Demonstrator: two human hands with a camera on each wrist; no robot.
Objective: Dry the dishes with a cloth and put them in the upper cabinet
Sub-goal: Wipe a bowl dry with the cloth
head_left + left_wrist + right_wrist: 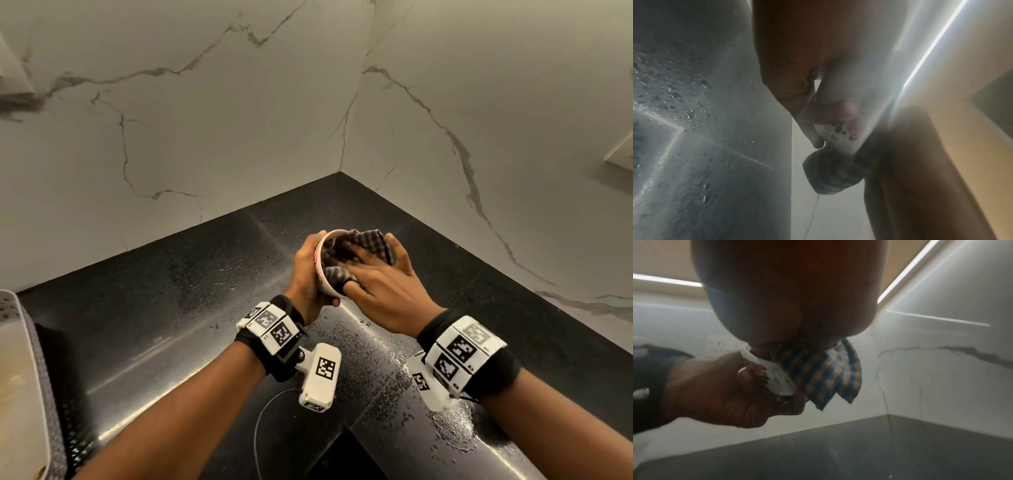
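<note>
Over at the far left edge sits a pale tray [20, 359] on a grey mat, well apart from the action, and the black worktop [154, 308] is beaded with water all across the middle. Now to the left hand [306, 274]: fingers and thumb are curled around the outside of a small white cup [320, 270] with a printed pattern, held up off the worktop and tipped so its mouth faces right. Into that mouth goes the checked cloth [371, 241], blue and tan, bunched up with a loose corner spilling over the far rim. The right hand [383, 284] drives it in, fingers bent into the cup on the fabric and thumb spread up by the far rim; I'd call that a grip on the cloth, though the fingertips are buried and can't be checked. Both wrists are raised in front of the corner where the two marble walls meet, forearms converging, palms turned toward each other. To do this well, I'd say keep the left hold firm on the wet wall, turn the cup against the cloth so the whole inside and the base get wiped, then run the fabric over the rim and outside. The upper cabinet isn't in the head view, so stowing looks a way off.
</note>
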